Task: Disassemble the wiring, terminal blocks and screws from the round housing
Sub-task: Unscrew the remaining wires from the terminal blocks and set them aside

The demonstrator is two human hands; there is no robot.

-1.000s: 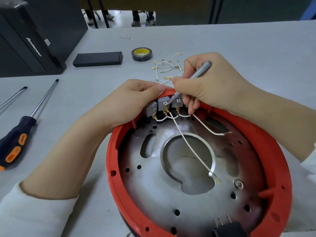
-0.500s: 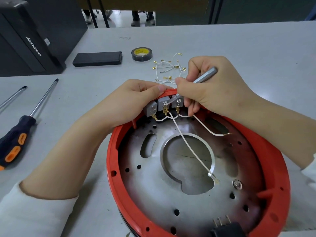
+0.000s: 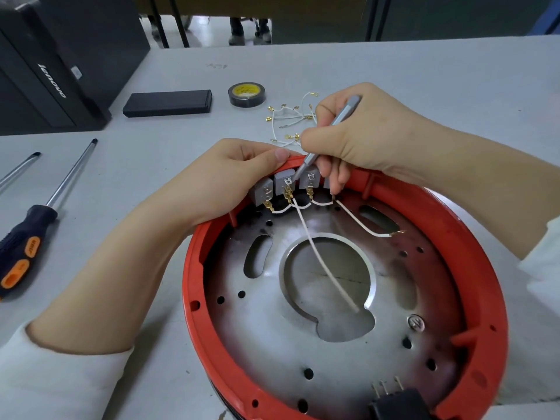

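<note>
Right grip (image 3: 357, 137) on small screwdriver (image 3: 330, 133); loose wires (image 3: 288, 122), tape roll (image 3: 247, 94) behind

I see the round housing (image 3: 345, 298) filling the lower right of the frame, resting on the table (image 3: 424, 86). The terminal blocks (image 3: 285, 184) sit in a row at its upper rim, wires (image 3: 327, 268) trailing from them down over the plate. My left hand (image 3: 224, 180) lies on the rim left of the blocks; my right hand (image 3: 357, 137) sits above them, its small screwdriver (image 3: 327, 137) reaching down to the second block. Loose wires (image 3: 291, 122) lie behind the hands, a tape roll (image 3: 247, 93) and flat case (image 3: 167, 103) further left. Two screwdrivers (image 3: 45, 213) lie at left centre, a computer case (image 3: 54, 56) upper left.
</note>
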